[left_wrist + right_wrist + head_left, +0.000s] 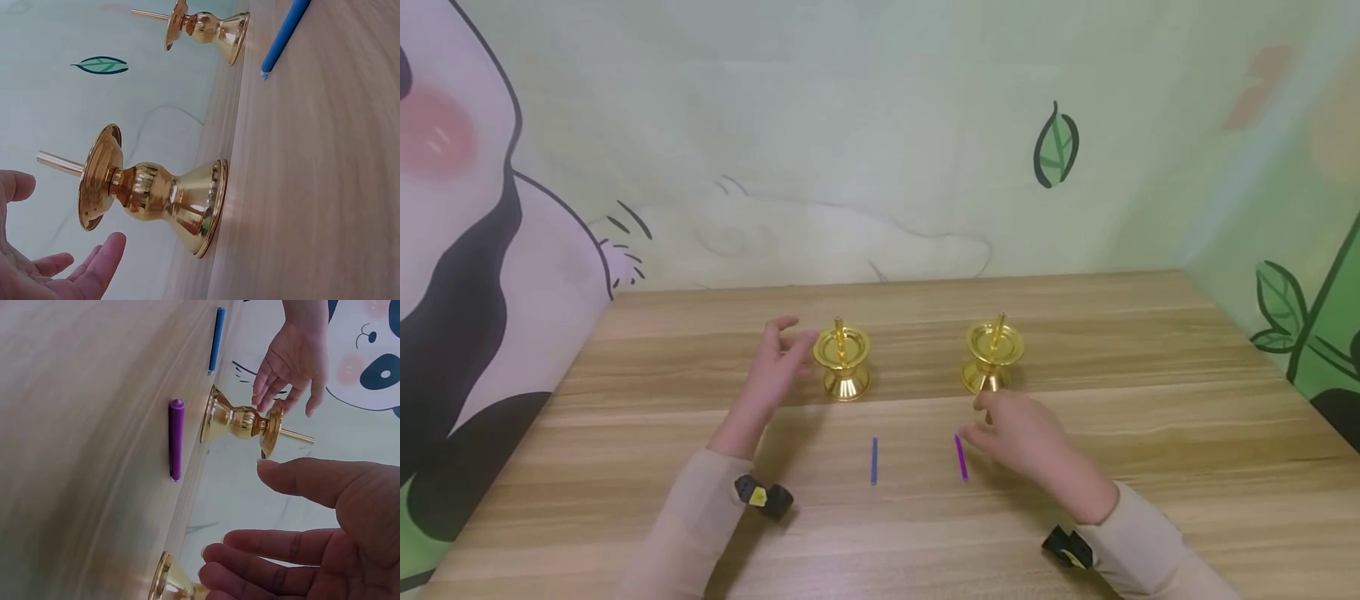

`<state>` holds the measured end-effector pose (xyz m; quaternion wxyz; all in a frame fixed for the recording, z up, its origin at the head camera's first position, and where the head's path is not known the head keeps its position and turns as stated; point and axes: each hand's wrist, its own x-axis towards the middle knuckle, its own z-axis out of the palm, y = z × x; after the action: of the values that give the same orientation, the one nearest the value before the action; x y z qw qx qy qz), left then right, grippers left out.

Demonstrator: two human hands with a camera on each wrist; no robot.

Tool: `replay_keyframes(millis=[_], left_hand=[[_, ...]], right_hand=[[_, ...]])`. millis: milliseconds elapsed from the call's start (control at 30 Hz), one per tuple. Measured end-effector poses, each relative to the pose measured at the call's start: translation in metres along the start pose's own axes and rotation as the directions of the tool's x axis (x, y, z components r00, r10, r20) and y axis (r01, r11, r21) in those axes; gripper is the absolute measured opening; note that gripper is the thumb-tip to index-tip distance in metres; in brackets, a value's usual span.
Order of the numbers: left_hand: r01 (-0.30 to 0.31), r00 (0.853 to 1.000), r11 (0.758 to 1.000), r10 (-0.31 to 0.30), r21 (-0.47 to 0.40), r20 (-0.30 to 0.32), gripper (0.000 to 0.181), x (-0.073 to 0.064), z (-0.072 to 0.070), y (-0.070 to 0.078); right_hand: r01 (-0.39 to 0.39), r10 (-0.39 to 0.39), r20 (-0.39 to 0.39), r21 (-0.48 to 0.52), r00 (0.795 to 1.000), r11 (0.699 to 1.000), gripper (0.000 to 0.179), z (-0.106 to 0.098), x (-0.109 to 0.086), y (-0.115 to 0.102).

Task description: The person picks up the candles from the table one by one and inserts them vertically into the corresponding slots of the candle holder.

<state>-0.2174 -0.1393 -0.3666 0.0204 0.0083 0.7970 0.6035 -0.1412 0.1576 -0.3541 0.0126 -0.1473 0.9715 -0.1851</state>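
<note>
Head | left fingers (801,350) apart, beside gold holder (844,367) | right fingers (979,436) apart, near purple candle (961,457)

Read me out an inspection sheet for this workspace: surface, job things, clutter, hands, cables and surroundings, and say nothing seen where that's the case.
Surface: wood-grain table.
Job things: left holder and right holder, both gold and upright, no candle on either; blue candle and purple candle lie nearer the person.
Clutter: nothing seen.
Left hand: beside the left holder, gripping nothing.
Right hand: near the purple candle and right holder, gripping nothing.
Cables: nothing seen.
Surroundings: pale wall behind, with a leaf drawn on it; a panda drawing at left.
</note>
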Motion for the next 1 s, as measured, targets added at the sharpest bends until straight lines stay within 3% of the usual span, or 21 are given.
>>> replay_keyframes(millis=[400,700,1000], left_hand=[[0.068,0.998,0.995,-0.069,-0.069,-0.007,0.053,0.005,0.005,0.001],[0.085,0.996,0.987,-0.083,-0.135,0.021,0.044,0.004,0.008,-0.001],[0.124,0.992,0.981,-0.118,-0.147,0.050,0.044,0.005,0.010,0.000]], right_hand=[[-0.017,0.017,0.004,0.032,1.000,0.999,0.028,0.009,0.001,0.000],[-0.019,0.017,0.046,0.050,0.999,0.999,0.020,0.015,0.002,-0.001],[-0.080,0.072,0.115,0.068,0.991,0.994,0.027,0.018,0.004,-0.003]])
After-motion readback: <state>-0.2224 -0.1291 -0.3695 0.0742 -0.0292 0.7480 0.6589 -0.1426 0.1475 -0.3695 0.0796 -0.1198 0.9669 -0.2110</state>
